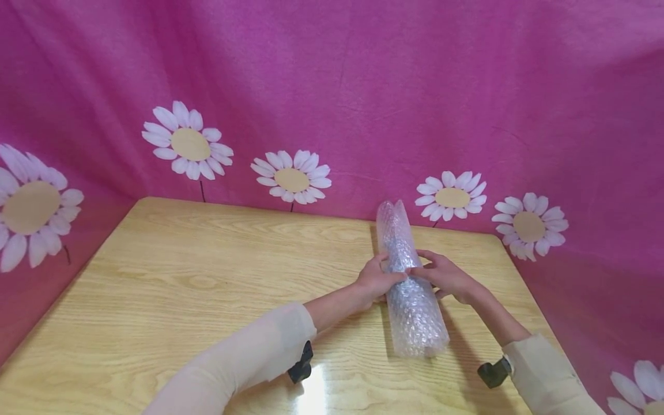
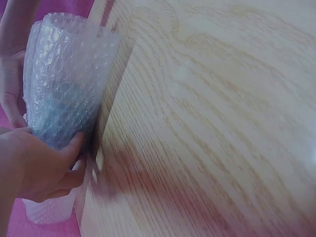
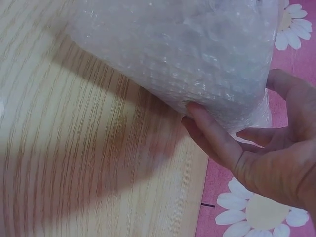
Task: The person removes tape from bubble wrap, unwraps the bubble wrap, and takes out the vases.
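Note:
A roll of bubble wrap [image 1: 412,300] lies lengthwise over the right part of the table, with something bluish-grey showing faintly inside; what it is cannot be made out. My left hand [image 1: 377,280] grips the roll from its left side, thumb on top, as the left wrist view also shows with the hand [image 2: 42,165] curled about the wrap. From the other side my right hand [image 1: 447,276] holds the roll near its middle. In the right wrist view that hand [image 3: 266,153] has its fingers spread around the wrap's edge.
The wooden table [image 1: 207,276] carries the roll. A pink cloth [image 1: 332,86] printed with white daisies hangs behind and along both sides. Dark wrist cameras [image 1: 301,363] sit below the cream sleeves [image 1: 249,346].

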Demonstrator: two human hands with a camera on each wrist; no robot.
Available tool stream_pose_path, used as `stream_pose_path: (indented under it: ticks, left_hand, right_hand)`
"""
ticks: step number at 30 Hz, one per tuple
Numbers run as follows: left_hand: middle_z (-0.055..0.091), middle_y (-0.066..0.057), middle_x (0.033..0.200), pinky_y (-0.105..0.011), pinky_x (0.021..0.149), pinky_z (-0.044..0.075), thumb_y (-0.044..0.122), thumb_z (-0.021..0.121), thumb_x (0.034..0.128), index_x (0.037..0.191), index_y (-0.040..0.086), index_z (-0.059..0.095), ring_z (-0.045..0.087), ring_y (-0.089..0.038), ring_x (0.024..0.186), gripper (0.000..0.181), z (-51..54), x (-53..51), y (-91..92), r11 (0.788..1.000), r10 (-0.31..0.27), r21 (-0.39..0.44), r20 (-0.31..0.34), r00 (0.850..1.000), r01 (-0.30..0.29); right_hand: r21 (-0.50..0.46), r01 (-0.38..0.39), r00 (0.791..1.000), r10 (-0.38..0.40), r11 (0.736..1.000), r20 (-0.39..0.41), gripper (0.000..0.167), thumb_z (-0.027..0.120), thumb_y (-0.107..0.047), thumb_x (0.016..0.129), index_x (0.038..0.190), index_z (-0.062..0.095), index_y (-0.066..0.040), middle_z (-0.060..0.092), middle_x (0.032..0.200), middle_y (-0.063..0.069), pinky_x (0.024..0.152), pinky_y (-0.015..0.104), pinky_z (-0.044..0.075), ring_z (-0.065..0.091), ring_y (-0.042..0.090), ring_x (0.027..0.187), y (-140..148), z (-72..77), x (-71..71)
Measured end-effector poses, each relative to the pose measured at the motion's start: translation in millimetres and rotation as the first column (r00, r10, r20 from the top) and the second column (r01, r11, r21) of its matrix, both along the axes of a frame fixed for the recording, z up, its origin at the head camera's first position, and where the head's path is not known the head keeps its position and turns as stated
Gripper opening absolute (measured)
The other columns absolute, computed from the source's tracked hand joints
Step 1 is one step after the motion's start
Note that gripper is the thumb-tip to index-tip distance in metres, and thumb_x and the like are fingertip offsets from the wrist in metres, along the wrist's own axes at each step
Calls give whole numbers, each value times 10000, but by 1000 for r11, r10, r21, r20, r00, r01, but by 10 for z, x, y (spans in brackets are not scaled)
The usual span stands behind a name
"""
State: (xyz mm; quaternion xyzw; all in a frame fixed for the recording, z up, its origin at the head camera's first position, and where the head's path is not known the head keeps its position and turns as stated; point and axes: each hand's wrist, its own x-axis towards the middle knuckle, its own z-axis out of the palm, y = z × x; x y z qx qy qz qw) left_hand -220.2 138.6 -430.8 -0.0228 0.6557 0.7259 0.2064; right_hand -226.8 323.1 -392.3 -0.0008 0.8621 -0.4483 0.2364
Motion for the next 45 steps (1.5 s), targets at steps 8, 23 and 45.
stream_pose_path:
  ticks: [8,23,45]
  left_hand:
    - [516,-228,1333,-459,754,602,48,742,872,1481,66,437,652,-371,1029,681,25,0,-36,1000,-5,14,2,1000,5]
    - [548,-227,1289,-430,729,608,42,762,855,1460,65,459,671,-345,975,678,72,29,-125,1000,11,-11,0,1000,-11]
    - [579,-184,1246,-411,722,606,132,786,866,1463,105,456,670,-309,974,682,172,38,-382,997,-29,-74,-31,999,26]
  right_hand:
    - [0,8,1000,-8,1000,-7,816,637,-326,980,1567,175,2,398,1422,365,778,538,583,533,455,1194,-20,12,-4]
    - [-14,27,1000,-27,1000,-4,827,654,-315,971,1566,173,-3,415,1405,360,782,540,582,558,445,1164,-101,39,37]
    - [-63,42,998,-45,997,-41,802,655,-291,972,1570,192,-24,490,1342,332,739,512,597,623,370,1058,-347,132,148]
